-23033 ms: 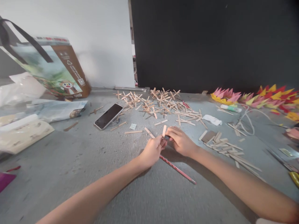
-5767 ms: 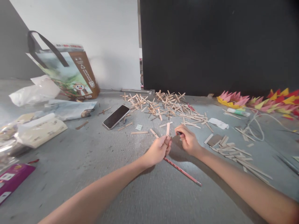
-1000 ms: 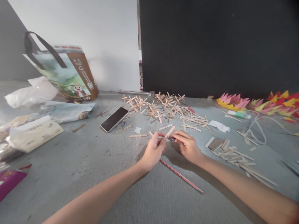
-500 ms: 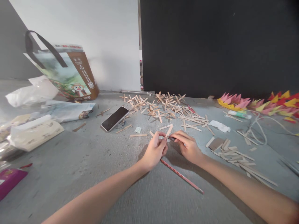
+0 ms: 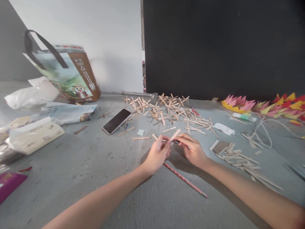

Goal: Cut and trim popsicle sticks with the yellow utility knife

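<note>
Leaned more to the right than a moment ago: wooden stick [image 5: 175, 134], pinched firmly in left hand [image 5: 157, 153], kept steady for right hand [image 5: 192, 150] closed on small dark object [image 5: 175, 142] beside it.

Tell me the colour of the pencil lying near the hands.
The pencil is red with faint pale stripes; head view.

The light is soft and even, like daylight. The white wall [image 5: 107, 38] is bright and a bit washed out, and the black board [image 5: 214, 47] is very dark. Pale, fuzzy shadows lie on the floor [image 5: 95, 165] under the left hand [image 5: 157, 154] and right hand [image 5: 193, 151]. The stick [image 5: 174, 135] pinched in the left hand looks sharp. Near the left edge the bag [image 5: 69, 74] looks bent and the packets [image 5: 30, 133] are blurry.
</note>
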Demonstrator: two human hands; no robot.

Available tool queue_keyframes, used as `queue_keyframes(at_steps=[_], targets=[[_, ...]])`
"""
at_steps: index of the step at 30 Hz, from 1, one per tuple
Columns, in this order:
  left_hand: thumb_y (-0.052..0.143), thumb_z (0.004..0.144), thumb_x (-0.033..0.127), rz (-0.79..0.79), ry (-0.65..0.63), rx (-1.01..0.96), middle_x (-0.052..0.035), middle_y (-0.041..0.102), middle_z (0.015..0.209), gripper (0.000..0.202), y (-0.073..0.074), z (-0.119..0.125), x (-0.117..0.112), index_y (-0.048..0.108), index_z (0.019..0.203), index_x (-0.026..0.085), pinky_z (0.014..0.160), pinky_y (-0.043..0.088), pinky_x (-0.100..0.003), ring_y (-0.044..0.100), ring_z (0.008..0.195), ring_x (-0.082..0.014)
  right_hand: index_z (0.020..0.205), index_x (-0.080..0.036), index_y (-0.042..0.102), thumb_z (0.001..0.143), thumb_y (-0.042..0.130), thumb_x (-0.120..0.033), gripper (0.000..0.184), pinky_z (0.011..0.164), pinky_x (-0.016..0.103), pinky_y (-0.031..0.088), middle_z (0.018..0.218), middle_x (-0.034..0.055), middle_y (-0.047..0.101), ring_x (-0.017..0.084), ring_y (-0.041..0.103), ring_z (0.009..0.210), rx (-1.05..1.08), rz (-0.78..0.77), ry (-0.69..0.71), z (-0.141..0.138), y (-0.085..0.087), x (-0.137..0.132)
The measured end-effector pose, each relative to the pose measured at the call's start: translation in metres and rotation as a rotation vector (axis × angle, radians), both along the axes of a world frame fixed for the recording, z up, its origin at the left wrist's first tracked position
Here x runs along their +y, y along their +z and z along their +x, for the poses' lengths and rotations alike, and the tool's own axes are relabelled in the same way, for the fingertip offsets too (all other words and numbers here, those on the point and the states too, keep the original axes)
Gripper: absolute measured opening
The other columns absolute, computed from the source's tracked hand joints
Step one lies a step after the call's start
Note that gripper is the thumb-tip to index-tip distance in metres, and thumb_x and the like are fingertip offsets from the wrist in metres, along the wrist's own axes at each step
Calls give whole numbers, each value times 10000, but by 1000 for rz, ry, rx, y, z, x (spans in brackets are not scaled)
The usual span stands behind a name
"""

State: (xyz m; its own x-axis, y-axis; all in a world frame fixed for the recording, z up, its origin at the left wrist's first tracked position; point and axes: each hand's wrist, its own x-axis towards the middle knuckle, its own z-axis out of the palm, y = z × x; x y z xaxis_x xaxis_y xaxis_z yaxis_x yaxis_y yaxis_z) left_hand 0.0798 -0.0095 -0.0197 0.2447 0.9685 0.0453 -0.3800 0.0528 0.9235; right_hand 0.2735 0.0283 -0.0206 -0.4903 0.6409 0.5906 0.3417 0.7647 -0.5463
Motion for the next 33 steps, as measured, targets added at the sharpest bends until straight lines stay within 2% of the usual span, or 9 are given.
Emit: queue_keyframes(at_steps=[10, 16, 23, 29, 33], targets=[[683, 917, 560, -14, -12, 26, 117, 377, 579, 414, 4, -1, -1, 515, 986, 187, 479, 234, -197, 310, 472, -43, 1236, -255, 688, 1012, 444, -52, 389, 815, 338, 553, 1049, 72, 669, 198, 656, 924, 3, 19, 12, -1, 1, 0], [657, 926, 572, -8, 0, 91, 106, 405, 580, 414, 5, -2, -1, 544, 979, 178, 478, 245, -196, 345, 466, -45, 1222, -248, 694, 1016, 464, -57, 362, 817, 329, 548, 1042, 67, 677, 196, 655, 927, 13, 39, -1, -1, 3, -1], [635, 942, 578, 18, -3, 133, 82, 467, 605, 416, 4, -3, 0, 572, 994, 171, 476, 276, -193, 387, 484, -51, 1251, -257, 685, 1012, 449, -39, 400, 799, 327, 553, 1079, 74, 673, 196, 648, 942, 13, 32, 17, 0, 1, 0], [612, 961, 574, 41, -9, 173, 29, 602, 695, 412, 1, -5, 1, 604, 1014, 165, 491, 330, -203, 461, 486, -52, 1233, -242, 685, 1030, 457, -71, 350, 797, 333, 544, 1052, 77, 663, 197, 640, 930, 30, 31, 19, 0, 4, -1], [630, 953, 559, 37, 4, 159, 13, 630, 727, 410, 2, -5, 1, 624, 1007, 153, 493, 355, -211, 494, 482, -53, 1206, -233, 693, 1041, 467, -89, 315, 817, 340, 532, 1047, 78, 664, 200, 642, 949, 35, 22, 17, 0, 5, -2]])
